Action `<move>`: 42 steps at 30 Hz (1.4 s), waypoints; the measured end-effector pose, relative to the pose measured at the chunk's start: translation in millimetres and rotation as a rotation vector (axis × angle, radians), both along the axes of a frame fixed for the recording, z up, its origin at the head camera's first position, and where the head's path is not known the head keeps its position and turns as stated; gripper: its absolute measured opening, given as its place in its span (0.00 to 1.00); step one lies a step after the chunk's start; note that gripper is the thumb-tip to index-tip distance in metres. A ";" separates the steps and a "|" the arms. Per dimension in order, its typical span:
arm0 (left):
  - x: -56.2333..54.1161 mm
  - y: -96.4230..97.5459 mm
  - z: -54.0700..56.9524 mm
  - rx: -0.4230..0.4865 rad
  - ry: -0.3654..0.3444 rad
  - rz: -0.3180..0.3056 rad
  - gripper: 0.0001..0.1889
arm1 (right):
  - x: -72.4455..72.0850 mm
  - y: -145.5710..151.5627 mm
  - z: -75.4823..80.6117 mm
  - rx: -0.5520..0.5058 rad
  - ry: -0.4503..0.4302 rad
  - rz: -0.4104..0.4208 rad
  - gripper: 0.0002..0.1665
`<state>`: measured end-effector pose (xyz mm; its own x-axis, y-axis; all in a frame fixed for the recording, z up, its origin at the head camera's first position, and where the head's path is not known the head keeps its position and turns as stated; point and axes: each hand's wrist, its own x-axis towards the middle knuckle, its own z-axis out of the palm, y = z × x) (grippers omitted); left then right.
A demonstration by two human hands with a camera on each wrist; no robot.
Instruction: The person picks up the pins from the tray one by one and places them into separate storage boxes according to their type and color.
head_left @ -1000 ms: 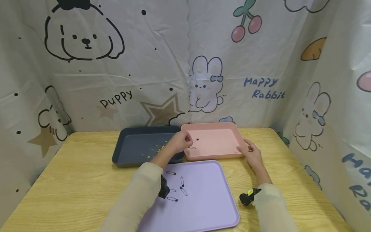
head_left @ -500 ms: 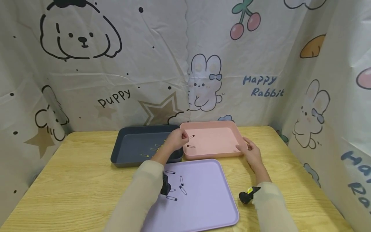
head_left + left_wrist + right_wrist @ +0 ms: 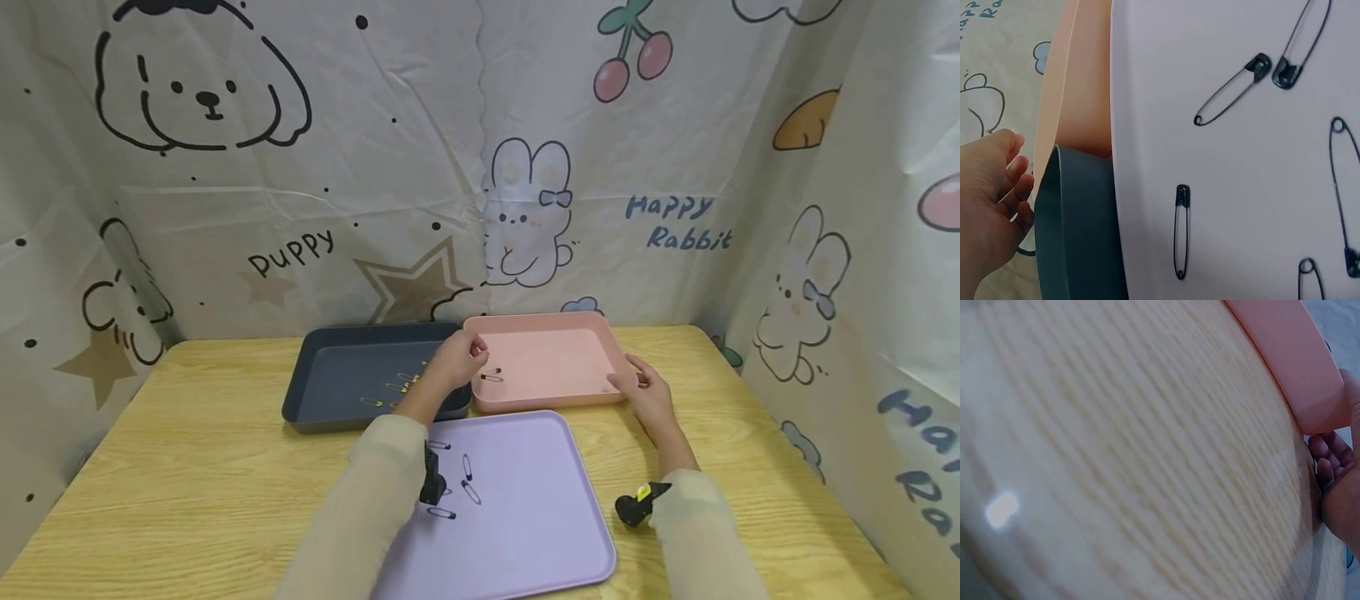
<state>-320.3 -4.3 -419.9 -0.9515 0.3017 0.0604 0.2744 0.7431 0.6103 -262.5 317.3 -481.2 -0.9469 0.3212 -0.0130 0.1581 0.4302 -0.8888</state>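
Observation:
My left hand (image 3: 455, 364) hovers over the left end of the pink tray (image 3: 555, 322), beside the dark blue tray (image 3: 330, 367). Its fingers are loosely curled, with nothing visible between them in the left wrist view. Just under the fingertips, two black-headed safety pins (image 3: 492, 378) lie in the pink tray. My right hand (image 3: 651, 396) grips that tray at its front right corner, thumb at the rim and fingers outside the wall. More black safety pins (image 3: 1182, 231) are scattered on the lilac tray (image 3: 540, 500), some partly hidden by the left wrist in the head view.
Several yellow safety pins (image 3: 372, 402) lie in the dark blue tray, partly behind the left forearm. The three trays stand close together on a wooden table (image 3: 187, 483). A printed curtain (image 3: 420, 167) hangs along the back and sides.
A safety pin that was tilted at the left fingertips now lies in the pink tray beside another one. The left hand has let go of it. The right hand stays at the tray corner.

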 end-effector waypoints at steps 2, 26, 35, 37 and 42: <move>0.4 -1.9 -0.2 0.000 -0.015 0.008 0.08 | -0.2 -1.6 0.8 -0.004 0.008 0.002 0.41; 18.3 -29.2 8.9 0.005 -0.004 -0.051 0.09 | 1.4 -5.0 0.8 0.017 -0.016 0.022 0.42; 34.7 -38.0 11.8 0.005 0.008 -0.113 0.08 | 3.6 -5.3 5.0 0.021 -0.038 0.018 0.42; 38.8 -40.4 11.6 0.001 0.011 -0.121 0.08 | 4.1 -4.8 5.8 0.025 -0.046 0.015 0.42; 50.5 -49.4 10.2 -0.015 0.019 -0.143 0.07 | 3.1 -3.3 5.0 0.038 -0.054 0.018 0.43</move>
<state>-269.7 -53.6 -409.8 -0.8975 0.4349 0.0728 0.3895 0.7045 0.5932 -259.4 314.0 -476.2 -0.9507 0.3055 -0.0525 0.1975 0.4666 -0.8621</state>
